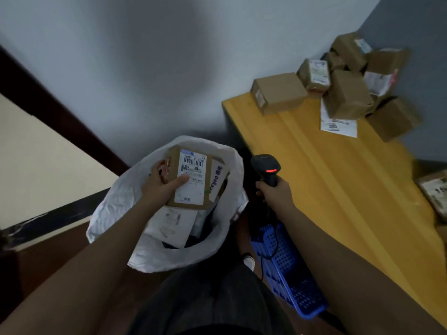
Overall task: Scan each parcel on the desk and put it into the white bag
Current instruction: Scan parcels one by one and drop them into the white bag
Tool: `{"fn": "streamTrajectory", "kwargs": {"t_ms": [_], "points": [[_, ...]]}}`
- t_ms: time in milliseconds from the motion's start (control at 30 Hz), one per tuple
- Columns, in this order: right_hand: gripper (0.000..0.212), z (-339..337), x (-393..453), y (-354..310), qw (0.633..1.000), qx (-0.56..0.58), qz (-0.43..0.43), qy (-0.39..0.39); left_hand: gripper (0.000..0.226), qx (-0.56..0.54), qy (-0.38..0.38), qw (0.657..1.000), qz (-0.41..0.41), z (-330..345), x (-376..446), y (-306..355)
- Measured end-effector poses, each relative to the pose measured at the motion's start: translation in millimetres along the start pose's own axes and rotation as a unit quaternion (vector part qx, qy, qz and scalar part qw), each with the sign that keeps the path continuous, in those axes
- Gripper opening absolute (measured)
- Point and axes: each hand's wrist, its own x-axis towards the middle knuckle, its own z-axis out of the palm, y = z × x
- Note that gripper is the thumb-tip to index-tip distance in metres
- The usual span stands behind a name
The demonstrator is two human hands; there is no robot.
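Fingers (pixel 157 172) of left hand (pixel 160 183) are clamped on labelled parcel (pixel 196 177), held over white bag (pixel 116 201); right hand (pixel 275 193) is wrapped round scanner (pixel 266 168).

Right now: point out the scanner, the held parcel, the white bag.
scanner (pixel 266 165), head view, on its head.
held parcel (pixel 193 180), head view, on its label.
white bag (pixel 116 197), head view, on its left wall.

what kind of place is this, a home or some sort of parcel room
Probably a small parcel sorting or pickup room. Labelled cardboard parcels are piled on a yellow desk, the right hand holds a barcode scanner, and the left hand holds a parcel over a white bag.
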Motion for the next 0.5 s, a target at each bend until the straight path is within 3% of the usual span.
{"fn": "streamTrajectory", "kwargs": {"t_ms": [100,267,367,500], "points": [[0.031,13.2,-1.4,-0.4,1.0,-0.024,0.016,0.001,0.079,0.081,0.007,0.996,-0.039,-13.4,9.5,-22.3],[0.025,8.9,-1.1,1.3,0.998,-0.033,0.036,0.025,0.112,0.289,-0.028,0.954,-0.069,-16.3,42.3,-51.7],[0.011,-4.0,-0.4,2.0,0.998,-0.027,0.038,0.039,0.106,0.292,-0.038,0.955,-0.028,1.7,47.9,-37.8],[0.014,-20.9,-2.4,6.5,0.998,-0.009,0.05,0.047,0.081,0.259,-0.087,0.961,0.034,21.8,45.5,-18.9]]}}
